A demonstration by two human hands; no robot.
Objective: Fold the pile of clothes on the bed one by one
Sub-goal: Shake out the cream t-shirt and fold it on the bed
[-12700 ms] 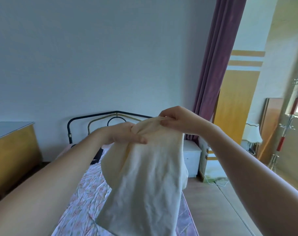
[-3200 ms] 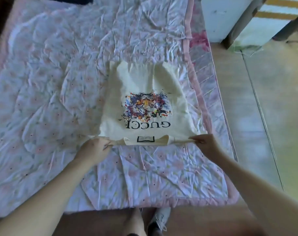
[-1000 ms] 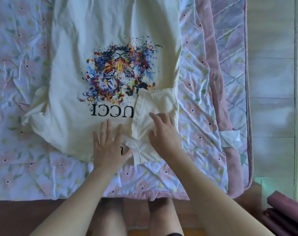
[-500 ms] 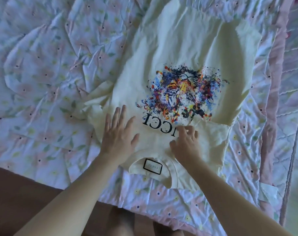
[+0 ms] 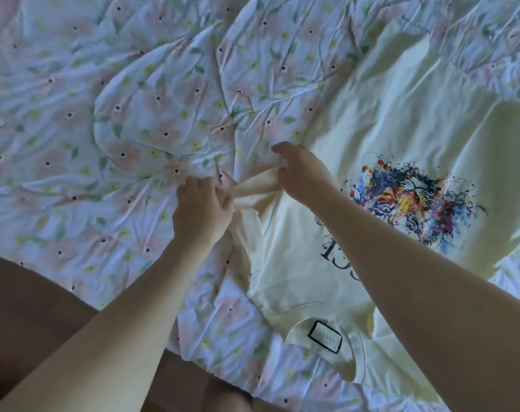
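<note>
A cream cotton T-shirt with a multicoloured splatter print [image 5: 371, 162] is spread face up on a crumpled floral quilt of pale pink and white fabric [image 5: 128, 114], which covers the bed. The shirt lies toward the right side of the view, its collar nearest the person and its hem farthest away. No box, basket or other container is seen; the quilt alone bears the shirt. The print [image 5: 416, 203] is a ragged burst of blue, red, orange and black, with dark block letters below it partly hidden by the right forearm. Inside the round ribbed neckline a black-bordered rectangular woven label [image 5: 325, 336] is sewn. The shirt cloth looks soft and matte, with shallow creases; the quilt is deeply wrinkled and dotted with small dark flower centres.

The shirt's left-side sleeve [image 5: 255, 188] is bunched into a narrow, twisted fold between both hands. The left hand [image 5: 202, 209] is curled, and the sleeve's outer end is pinched in its fingers. The right hand [image 5: 300, 171] is closed over the inner part of the same sleeve, apparently gripping it, though its fingertips are hidden beneath the hand. A brown strip of floor [image 5: 24, 307] is seen beyond the near edge of the quilt.
</note>
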